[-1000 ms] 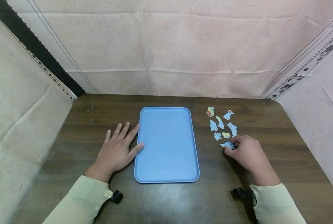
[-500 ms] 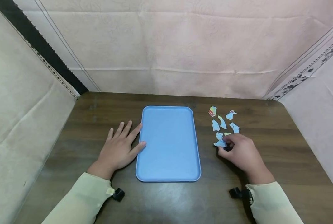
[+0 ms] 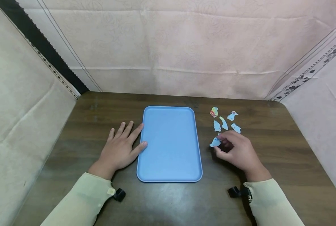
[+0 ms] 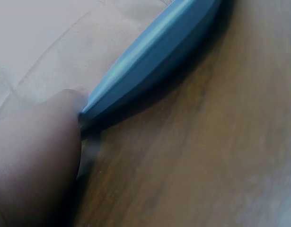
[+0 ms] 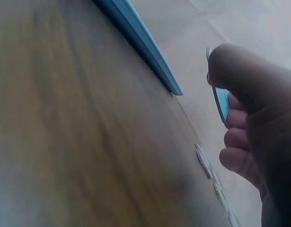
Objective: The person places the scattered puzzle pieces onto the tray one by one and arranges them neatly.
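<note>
A light blue, irregularly cut flat piece (image 3: pixel 215 142) is pinched between the thumb and fingers of my right hand (image 3: pixel 237 153). In the right wrist view this thin piece (image 5: pixel 221 101) is held up off the table, seen edge-on behind the thumb. My left hand (image 3: pixel 118 150) lies spread at the left edge of the blue tray (image 3: pixel 170 144), its thumb over the rim and index fingertip at the side. The left wrist view shows the tray's wall (image 4: pixel 150 61) right by the thumb. The tray's inside is bare.
Several other cut pieces lie beyond my right hand, among them a multicoloured one (image 3: pixel 214 112) and a blue one with a red mark (image 3: pixel 232 115). Some are partly hidden by that hand. The brown wooden table (image 3: pixel 168 204) is surrounded by pale cloth (image 3: pixel 170 40).
My right hand has moved left toward the tray, carrying the blue piece off its spot at the near end of the group. The left hand has stayed on the tray's edge.
</note>
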